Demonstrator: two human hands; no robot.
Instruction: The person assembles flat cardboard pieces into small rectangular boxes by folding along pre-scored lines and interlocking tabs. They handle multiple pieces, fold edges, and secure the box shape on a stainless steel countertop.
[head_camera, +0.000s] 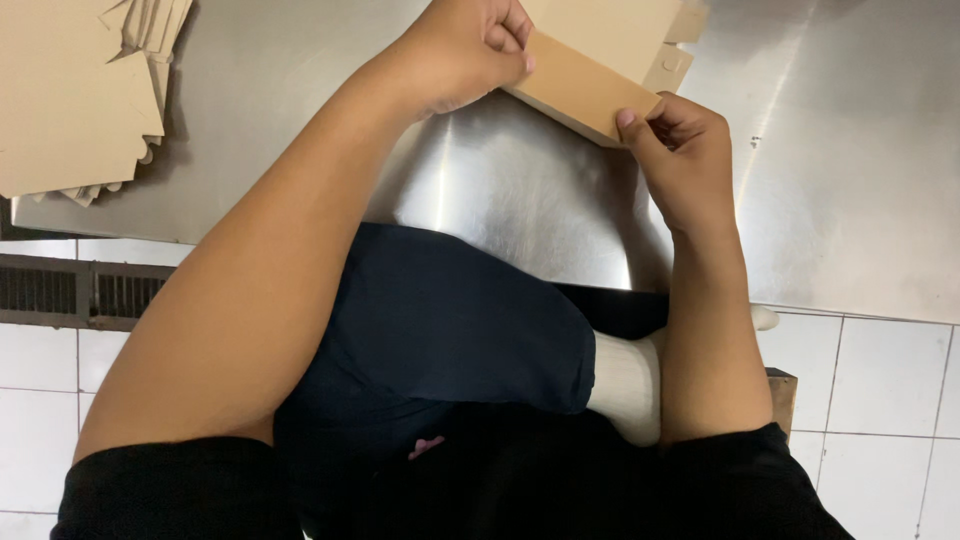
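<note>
A tan cardboard box (590, 70), partly folded, lies on the steel table (840, 190) at the top centre. My left hand (465, 50) grips its left end with fingers curled over the edge. My right hand (680, 150) pinches the near right corner of the same box between thumb and fingers. Loose flaps of the box stick out at its upper right, partly cut off by the frame's top edge.
A stack of flat tan cardboard blanks (75, 90) lies at the table's far left. Below the table edge are white floor tiles (880, 380), a floor drain grate (80, 290), my dark-clothed knee and a white sock (625, 385).
</note>
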